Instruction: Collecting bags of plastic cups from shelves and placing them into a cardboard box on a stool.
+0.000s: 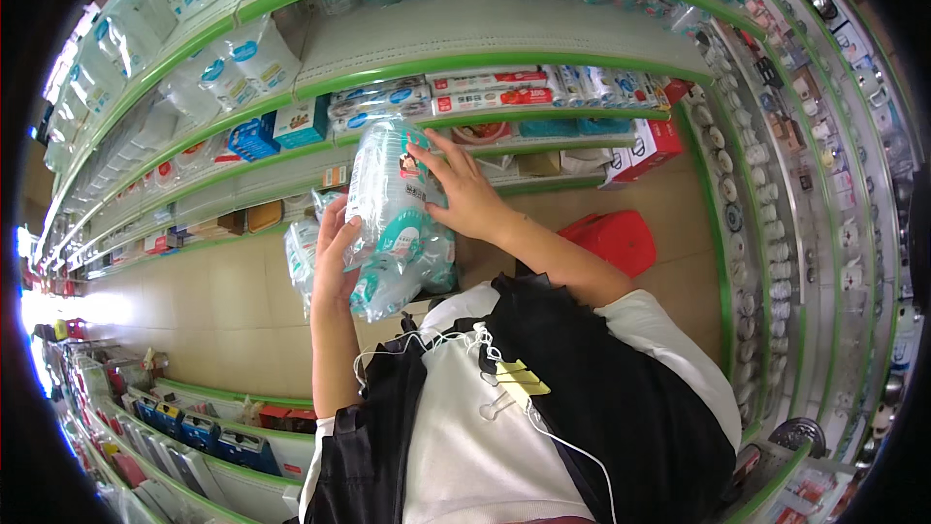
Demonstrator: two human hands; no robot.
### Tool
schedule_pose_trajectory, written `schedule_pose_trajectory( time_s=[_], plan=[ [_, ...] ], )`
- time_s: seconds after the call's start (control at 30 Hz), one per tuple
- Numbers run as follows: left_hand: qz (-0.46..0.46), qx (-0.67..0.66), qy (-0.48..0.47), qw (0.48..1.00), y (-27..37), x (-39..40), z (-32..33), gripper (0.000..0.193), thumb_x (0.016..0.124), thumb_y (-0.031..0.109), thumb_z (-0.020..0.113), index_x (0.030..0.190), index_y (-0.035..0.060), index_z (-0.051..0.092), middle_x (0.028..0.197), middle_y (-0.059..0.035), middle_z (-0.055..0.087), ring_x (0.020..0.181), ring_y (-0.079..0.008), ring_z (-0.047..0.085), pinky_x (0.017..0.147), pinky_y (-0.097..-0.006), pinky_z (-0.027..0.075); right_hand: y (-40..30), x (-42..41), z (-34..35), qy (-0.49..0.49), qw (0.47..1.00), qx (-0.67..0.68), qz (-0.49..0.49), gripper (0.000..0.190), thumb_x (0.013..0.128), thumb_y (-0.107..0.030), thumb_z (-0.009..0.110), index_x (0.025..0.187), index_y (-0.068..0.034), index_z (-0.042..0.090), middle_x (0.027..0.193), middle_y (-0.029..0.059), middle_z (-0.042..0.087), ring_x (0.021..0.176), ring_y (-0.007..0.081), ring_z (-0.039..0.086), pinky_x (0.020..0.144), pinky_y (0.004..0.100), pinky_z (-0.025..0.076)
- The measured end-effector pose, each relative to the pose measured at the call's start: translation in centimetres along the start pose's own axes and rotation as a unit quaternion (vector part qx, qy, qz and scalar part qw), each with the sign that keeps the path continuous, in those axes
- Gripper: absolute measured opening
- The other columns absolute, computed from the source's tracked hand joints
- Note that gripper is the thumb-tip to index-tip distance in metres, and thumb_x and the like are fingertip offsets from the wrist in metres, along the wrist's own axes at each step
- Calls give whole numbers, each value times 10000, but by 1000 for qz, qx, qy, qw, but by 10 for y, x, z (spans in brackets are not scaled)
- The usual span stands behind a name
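Note:
Between my hands is a plastic-wrapped stack of clear plastic cups or bowls (382, 189), with teal print. My left hand (334, 240) grips its lower left side, the thumb on the wrapping. My right hand (462, 193) lies against its upper right side, fingers spread over the film. Below and behind this pack lie more teal-printed wrapped packs (393, 288), partly hidden by it and by my left hand.
Green-edged shelves (509, 62) with wrapped cups and boxed rolls curve in front. A red plastic stool (614, 240) stands on the tiled floor to the right. Shelves of white crockery (756, 175) line the right side; boxed goods (218, 440) fill a lower-left shelf.

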State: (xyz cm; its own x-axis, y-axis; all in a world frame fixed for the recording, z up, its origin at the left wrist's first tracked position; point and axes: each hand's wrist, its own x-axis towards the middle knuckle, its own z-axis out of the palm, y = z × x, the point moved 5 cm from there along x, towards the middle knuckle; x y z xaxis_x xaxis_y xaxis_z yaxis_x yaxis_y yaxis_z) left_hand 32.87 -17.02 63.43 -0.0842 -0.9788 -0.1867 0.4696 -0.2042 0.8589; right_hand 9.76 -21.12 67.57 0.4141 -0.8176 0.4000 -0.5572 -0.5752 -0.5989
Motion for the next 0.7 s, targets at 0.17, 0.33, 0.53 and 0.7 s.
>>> schedule_pose_trajectory(
  time_s=[0.17, 0.33, 0.53, 0.7],
  plan=[
    [-16, -1, -29, 999, -24, 29, 72, 557, 1003, 341, 545, 1482, 92, 408, 1450, -92, 501, 1279, -214, 514, 1036, -402, 420, 68, -12, -49, -1, 1000, 19, 20, 917, 751, -154, 805, 1543, -226, 349, 1556, 188, 317, 1424, 412, 344, 1166, 509, 316],
    [18, 38, -73, 996, -79, 81, 155, 681, 972, 428, 526, 1522, 69, 347, 1543, -91, 404, 1440, -228, 350, 1147, -455, 283, 171, -36, -118, 21, 992, 109, 57, 887, 824, -299, 791, 1546, -114, 310, 1534, 217, 330, 1418, 408, 362, 1154, 483, 340],
    [88, 175, -166, 967, -105, 135, 329, 735, 944, 333, 549, 1575, 62, 286, 1639, -99, 268, 1502, -261, 238, 1206, -442, 155, 284, -57, -224, 34, 953, 256, 161, 603, 995, -413, 606, 1386, 29, 480, 1186, 216, 623, 929, 260, 641, 805, 373, 518],
    [102, 224, -237, 940, -123, 191, 421, 640, 934, 91, 555, 1546, 103, 371, 1669, -87, 204, 1460, -242, 299, 1198, -396, 228, 347, -67, -303, 7, 941, 229, 248, 512, 1040, -422, 516, 1314, 10, 514, 1126, 202, 630, 917, 257, 648, 790, 375, 510]
  ],
)
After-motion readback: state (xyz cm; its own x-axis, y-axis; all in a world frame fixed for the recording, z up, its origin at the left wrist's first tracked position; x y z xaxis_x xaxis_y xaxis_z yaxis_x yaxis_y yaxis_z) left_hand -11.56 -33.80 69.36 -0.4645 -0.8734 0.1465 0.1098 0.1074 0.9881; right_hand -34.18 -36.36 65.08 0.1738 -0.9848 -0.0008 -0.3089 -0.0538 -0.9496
